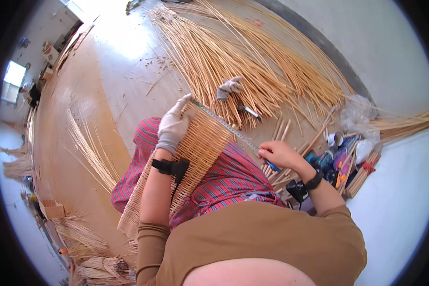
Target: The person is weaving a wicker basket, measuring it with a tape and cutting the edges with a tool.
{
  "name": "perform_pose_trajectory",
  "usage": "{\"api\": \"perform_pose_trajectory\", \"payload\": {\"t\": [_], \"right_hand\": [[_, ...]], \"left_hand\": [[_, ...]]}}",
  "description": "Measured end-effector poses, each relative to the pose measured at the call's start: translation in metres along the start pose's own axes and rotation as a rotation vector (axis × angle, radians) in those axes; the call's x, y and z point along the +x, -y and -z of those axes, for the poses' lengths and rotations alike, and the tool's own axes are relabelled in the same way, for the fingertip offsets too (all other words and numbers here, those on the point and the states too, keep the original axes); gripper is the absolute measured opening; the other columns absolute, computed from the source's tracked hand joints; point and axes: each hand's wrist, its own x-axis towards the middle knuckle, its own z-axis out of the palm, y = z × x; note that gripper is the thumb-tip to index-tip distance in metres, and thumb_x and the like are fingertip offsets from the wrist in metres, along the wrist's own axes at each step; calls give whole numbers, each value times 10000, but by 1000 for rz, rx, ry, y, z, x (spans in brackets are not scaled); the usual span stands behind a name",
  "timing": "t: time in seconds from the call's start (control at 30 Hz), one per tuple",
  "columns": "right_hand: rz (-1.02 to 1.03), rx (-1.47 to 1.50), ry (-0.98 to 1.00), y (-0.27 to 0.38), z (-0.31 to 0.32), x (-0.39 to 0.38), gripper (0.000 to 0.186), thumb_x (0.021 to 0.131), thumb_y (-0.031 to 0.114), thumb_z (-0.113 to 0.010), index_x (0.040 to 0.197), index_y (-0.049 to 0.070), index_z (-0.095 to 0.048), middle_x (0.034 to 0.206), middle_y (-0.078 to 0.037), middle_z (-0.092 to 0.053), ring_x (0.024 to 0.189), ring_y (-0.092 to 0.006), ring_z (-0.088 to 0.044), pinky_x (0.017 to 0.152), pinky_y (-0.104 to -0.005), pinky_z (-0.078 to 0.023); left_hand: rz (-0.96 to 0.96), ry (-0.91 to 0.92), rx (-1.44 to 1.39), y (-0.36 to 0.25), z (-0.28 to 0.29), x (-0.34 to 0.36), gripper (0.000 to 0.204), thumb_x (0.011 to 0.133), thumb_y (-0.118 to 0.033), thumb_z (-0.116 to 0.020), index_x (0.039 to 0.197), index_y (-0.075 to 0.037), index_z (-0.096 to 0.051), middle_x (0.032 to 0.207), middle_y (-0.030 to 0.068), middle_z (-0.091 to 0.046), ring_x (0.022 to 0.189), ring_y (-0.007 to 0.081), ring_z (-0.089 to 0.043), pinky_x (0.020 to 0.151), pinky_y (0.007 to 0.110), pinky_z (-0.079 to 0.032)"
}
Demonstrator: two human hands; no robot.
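Note:
A woven wicker panel (202,143) slants across my lap over a red-and-blue striped cloth (238,167). My left hand (174,125), in a pale work glove, is closed at the panel's far corner, with the end of a tape measure (224,123) at its fingertips. The blade runs taut along the panel's far edge toward the right. My bare right hand (282,155) is closed round the tape measure's other end; a bit of blue shows below its fingers, and the rest is hidden. Both wrists wear black straps with small devices.
Long peeled canes (224,62) lie in a big bundle ahead, with a loose glove (229,88) and a black-and-white tool (250,113) on them. At right are a tape roll (335,139), clear plastic bags (357,114) and short sticks (362,176). Thin canes (88,148) lie at left.

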Motion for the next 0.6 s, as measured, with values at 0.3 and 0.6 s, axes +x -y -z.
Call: {"api": "perform_pose_trajectory", "payload": {"t": [0.3, 0.6], "right_hand": [[-17, -324, -207, 5, -4, 2, 269, 961, 356, -612, 974, 146, -779, 885, -120, -763, 880, -355, -730, 770, -485, -574], [-39, -336, -177, 1, -16, 3, 263, 930, 361, -628, 996, 158, -781, 910, -119, -766, 884, -361, -731, 767, -494, -581]], "left_hand": [[10, -17, -88, 13, 1, 1, 489, 1010, -130, -678, 1491, -129, -590, 1385, 66, -700, 1273, 161, -632, 1096, 304, -463], [9, -19, -121, 9, 0, -3, 491, 1015, -116, -671, 1498, -118, -585, 1377, 80, -698, 1276, 149, -617, 1109, 294, -443]]}}
